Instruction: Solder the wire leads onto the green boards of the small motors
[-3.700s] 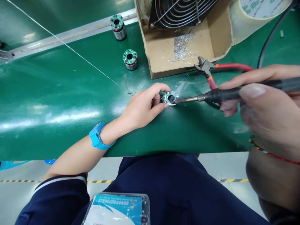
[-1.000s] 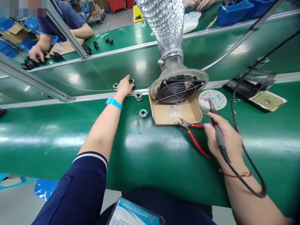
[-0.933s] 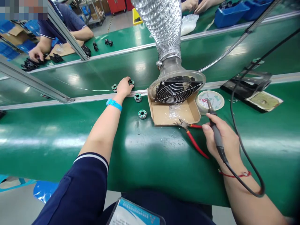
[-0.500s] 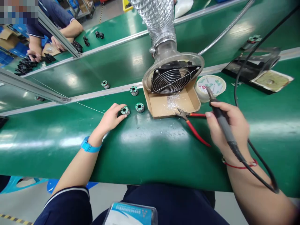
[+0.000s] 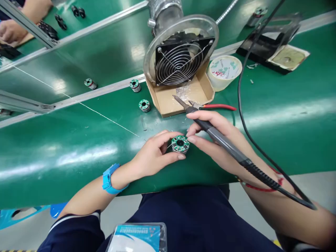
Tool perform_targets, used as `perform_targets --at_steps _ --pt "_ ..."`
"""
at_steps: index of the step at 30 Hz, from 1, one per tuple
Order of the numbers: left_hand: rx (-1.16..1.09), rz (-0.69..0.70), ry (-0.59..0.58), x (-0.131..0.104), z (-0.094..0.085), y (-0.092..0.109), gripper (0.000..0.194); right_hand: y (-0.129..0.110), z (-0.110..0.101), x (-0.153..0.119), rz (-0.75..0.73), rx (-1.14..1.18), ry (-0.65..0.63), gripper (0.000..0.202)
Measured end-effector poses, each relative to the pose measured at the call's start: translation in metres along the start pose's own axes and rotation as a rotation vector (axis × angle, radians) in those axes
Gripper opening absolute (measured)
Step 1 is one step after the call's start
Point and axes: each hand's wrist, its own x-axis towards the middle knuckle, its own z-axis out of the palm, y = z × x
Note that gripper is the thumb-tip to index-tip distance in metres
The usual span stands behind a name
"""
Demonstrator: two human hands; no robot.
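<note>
My left hand (image 5: 154, 153) grips a small round metal part (image 5: 180, 144) with a green circuit board on top, between thumb and forefinger, over the front of the green bench. My right hand (image 5: 223, 140) holds a soldering iron (image 5: 220, 136), its tip pointing up and left over the cardboard tray. The thumb and fingertips of that hand are close to the right side of the round part; whether they touch it is unclear. A thin pale wire (image 5: 105, 119) runs from the upper left to my left hand.
A fan with a duct (image 5: 181, 63) stands over a cardboard tray (image 5: 170, 111). Red-handled cutters (image 5: 220, 106), a tape roll (image 5: 223, 78) and a soldering stand (image 5: 278, 52) are right. Two similar parts (image 5: 144, 105) (image 5: 135, 85) sit left. Another person's hand (image 5: 13, 31) shows upper left.
My left hand has brought the round part right and nearer to me. My right hand has moved left with the iron, towards that part. The view has shifted.
</note>
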Motion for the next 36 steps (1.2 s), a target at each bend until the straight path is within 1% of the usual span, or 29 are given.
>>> perform_targets --at_steps 2,5,11,18,21,23,25,29,32,36 --pt "0.033 0.029 -0.018 0.000 0.001 0.005 0.045 0.002 -0.002 0.000 0.013 0.009 -0.040 0.040" --pt "0.066 0.060 -0.035 -0.001 0.003 0.006 0.045 0.004 -0.004 -0.003 0.019 0.030 -0.093 0.042" --pt "0.126 0.113 -0.018 -0.004 0.007 0.005 0.049 0.005 -0.003 -0.005 0.027 0.026 -0.136 0.041" --pt "0.161 0.169 0.007 -0.004 0.009 0.004 0.049 -0.002 -0.001 -0.005 0.003 -0.036 -0.103 0.034" --pt "0.148 0.188 0.025 -0.003 0.010 0.003 0.050 -0.003 0.000 -0.004 -0.099 -0.041 -0.114 0.033" --pt "0.126 0.217 0.043 -0.003 0.012 0.001 0.050 -0.003 0.000 -0.004 -0.187 -0.039 -0.103 0.031" --pt "0.107 0.247 0.062 -0.003 0.013 0.000 0.049 -0.003 0.001 -0.003 -0.239 -0.036 -0.090 0.027" --pt "0.108 0.267 0.081 -0.003 0.015 -0.001 0.045 -0.005 0.003 -0.003 -0.253 -0.006 -0.094 0.025" --pt "0.110 0.277 0.081 -0.002 0.016 -0.002 0.044 -0.007 0.003 -0.003 -0.245 -0.007 -0.073 0.025" --pt "0.099 0.265 0.076 -0.002 0.015 -0.002 0.044 -0.002 0.004 -0.005 -0.237 -0.001 -0.060 0.023"
